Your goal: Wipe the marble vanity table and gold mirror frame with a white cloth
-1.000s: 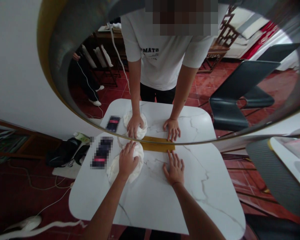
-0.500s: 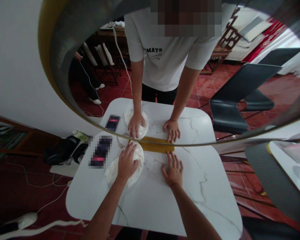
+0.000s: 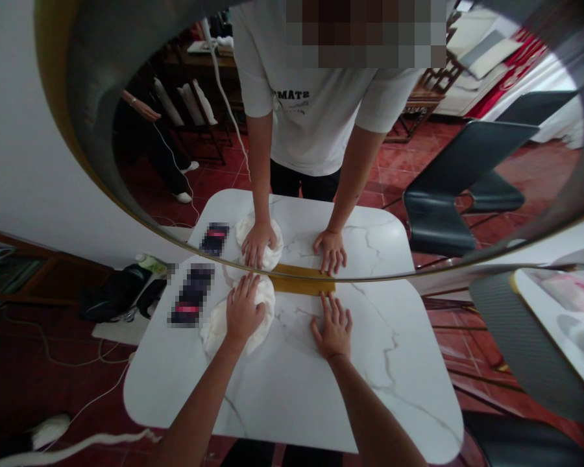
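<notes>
My left hand (image 3: 244, 311) lies palm down on a bunched white cloth (image 3: 215, 331) at the left half of the marble-patterned table (image 3: 282, 402). Its fingers are stretched over the cloth, and the thumb points right. To the right, my right hand (image 3: 334, 327) rests flat on the bare tabletop with fingers spread. Its fingertips are at the front edge of a gold mirror base (image 3: 304, 285). Above stands a large gold-rimmed mirror (image 3: 53, 84), where both hands and the cloth show again as reflections. Part of the cloth is hidden under my left hand.
A blurred-out phone-like object (image 3: 192, 295) lies left of the cloth. Beyond the table's left side are a black bag (image 3: 111, 292) and loose cables on the red floor. A grey chair back (image 3: 511, 344) stands at the right. Another person's legs appear in the mirror.
The view has shifted slightly, so the mirror and table sit a little further left. Both hands keep nearly the same places, left on the cloth and right on the table.
</notes>
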